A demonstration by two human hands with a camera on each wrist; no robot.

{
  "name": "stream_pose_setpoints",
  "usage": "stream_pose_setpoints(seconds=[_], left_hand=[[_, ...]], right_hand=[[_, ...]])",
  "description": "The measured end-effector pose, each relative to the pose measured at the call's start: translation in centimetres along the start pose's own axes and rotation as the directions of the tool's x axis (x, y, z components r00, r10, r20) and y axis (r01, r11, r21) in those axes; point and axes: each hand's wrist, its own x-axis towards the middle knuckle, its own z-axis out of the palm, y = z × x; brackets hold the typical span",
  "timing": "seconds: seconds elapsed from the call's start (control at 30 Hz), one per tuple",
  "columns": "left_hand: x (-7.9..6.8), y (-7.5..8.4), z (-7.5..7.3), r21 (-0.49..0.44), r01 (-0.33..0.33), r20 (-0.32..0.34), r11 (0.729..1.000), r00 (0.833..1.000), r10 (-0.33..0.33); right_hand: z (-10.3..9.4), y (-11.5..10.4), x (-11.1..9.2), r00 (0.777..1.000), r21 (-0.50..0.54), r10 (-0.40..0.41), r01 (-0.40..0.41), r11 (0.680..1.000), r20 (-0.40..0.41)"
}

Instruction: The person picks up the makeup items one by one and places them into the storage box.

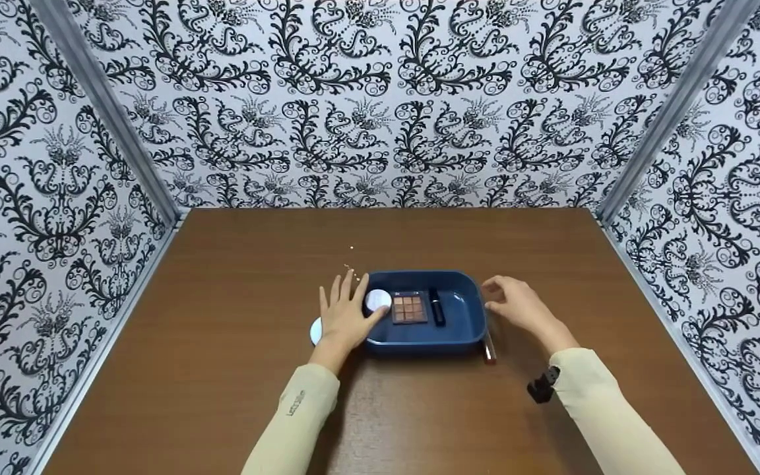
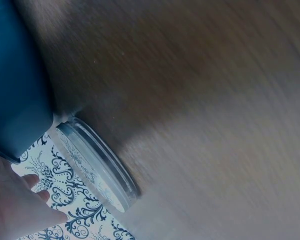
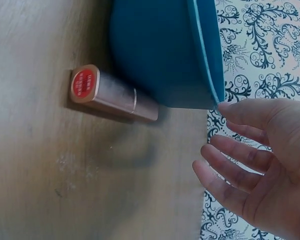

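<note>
Blue tray cropped in wrist views, tabletop round case partly behind left grip

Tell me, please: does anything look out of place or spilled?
A round case on the table, left of the blue container, and a lipstick-like tube at its right look out of place, because the palette and a black tube lie inside. I see no spill.

Brown wooden table, blue bin, pale round case, lipstick tube, small bright specks
</note>
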Motion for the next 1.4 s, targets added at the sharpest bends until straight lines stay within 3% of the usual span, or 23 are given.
stream_pose_setpoints(seconds=[0.23, 0.5, 1.4], left_hand=[[0.2, -0.1, 0.3, -0.004, -0.001, -0.001, 1.000, 1.000, 0.001], [0.1, -0.1, 0.2, 0.000, -0.002, 0.003, 1.000, 1.000, 0.002], [0.0, 0.0, -0.1, -0.022, -0.001, -0.002, 1.000, 1.000, 0.001]], right_hand=[[0.3, 0.7, -0.4, 1.000, -0.002, -0.011, 0.011, 1.000, 0.007], [0.8, 1.1, -0.9, 0.999, 0.024, 0.029, -0.029, 0.999, 0.022], [2.6, 1.8, -1.7, 1.000, 0.018, 0.008, -0.008, 1.000, -0.001]])
